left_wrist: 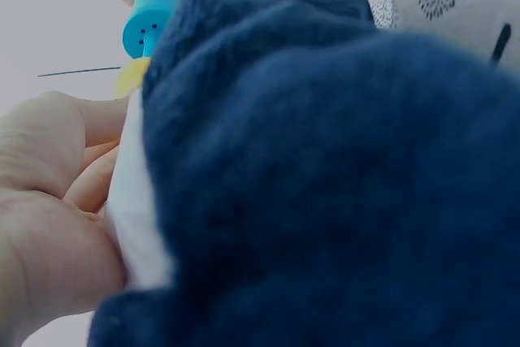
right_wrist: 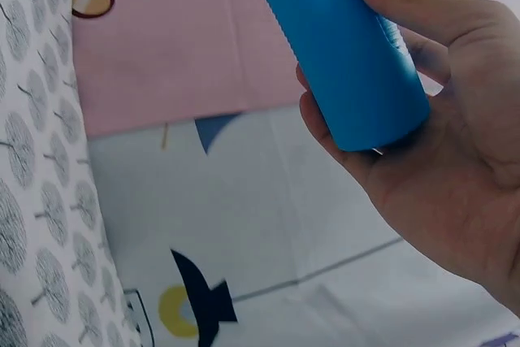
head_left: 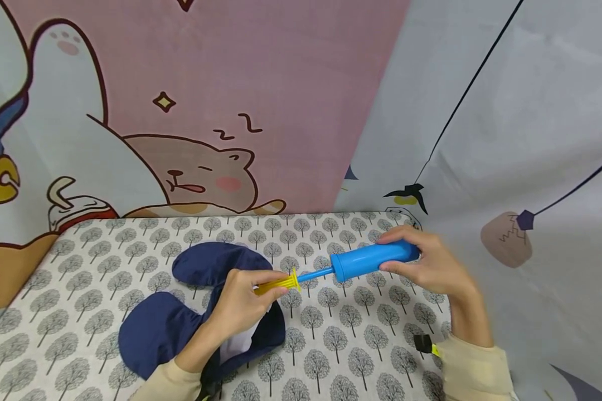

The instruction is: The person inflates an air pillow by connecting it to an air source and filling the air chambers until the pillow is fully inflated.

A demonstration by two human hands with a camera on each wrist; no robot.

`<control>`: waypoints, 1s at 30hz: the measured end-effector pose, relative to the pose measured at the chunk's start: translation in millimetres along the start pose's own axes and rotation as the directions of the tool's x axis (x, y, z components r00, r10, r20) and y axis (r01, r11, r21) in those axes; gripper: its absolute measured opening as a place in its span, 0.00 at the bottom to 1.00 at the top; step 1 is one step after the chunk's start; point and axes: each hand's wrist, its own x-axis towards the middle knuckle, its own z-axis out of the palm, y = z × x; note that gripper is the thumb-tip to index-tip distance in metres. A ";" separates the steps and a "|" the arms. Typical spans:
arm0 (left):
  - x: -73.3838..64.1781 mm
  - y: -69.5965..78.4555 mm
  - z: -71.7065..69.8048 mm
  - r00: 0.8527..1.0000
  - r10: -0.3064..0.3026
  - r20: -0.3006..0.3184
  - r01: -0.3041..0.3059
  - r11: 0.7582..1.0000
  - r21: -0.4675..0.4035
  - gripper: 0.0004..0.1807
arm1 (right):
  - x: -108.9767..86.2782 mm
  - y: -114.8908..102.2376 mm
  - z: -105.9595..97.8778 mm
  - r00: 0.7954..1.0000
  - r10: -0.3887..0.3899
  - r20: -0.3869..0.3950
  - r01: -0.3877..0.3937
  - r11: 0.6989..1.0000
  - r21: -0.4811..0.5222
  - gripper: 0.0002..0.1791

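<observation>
A cartoon-printed backdrop [head_left: 301,100] rises behind a tree-print cloth [head_left: 326,362]. Above the cloth, my right thumb and fingers wrap round a blue barrel [head_left: 371,260], my right hand [head_left: 433,264] at its far end. My left hand [head_left: 246,301] pinches the yellow end piece [head_left: 277,283], joined to the barrel by a thin blue rod [head_left: 316,274]. Navy fabric [head_left: 155,328] lies below my left hand; I can't tell whether my palm touches its white part [head_left: 238,341].
</observation>
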 end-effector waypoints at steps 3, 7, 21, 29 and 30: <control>-0.5 0.3 0.7 1.000 -0.005 -0.007 0.005 1.000 0.003 0.15 | 4.0 -6.6 6.5 1.000 -0.004 0.013 0.004 1.000 0.004 0.28; 0.0 0.9 1.0 1.000 -0.005 0.001 0.005 1.000 0.005 0.15 | 9.0 -14.9 14.0 0.999 -0.034 0.021 0.034 0.999 0.023 0.28; -1.0 1.8 4.2 1.000 0.009 0.018 -0.009 1.000 -0.007 0.14 | 18.7 -25.7 36.3 0.989 -0.099 0.112 0.087 0.991 0.106 0.27; -0.6 1.7 1.2 1.000 0.019 0.014 -0.019 1.000 -0.005 0.15 | 11.6 -11.3 22.6 0.996 -0.031 0.079 0.028 0.999 0.044 0.28; -0.5 1.8 0.7 1.000 0.018 0.016 -0.018 1.000 -0.007 0.15 | 9.3 -9.8 18.7 0.998 -0.019 0.065 0.016 0.999 0.034 0.28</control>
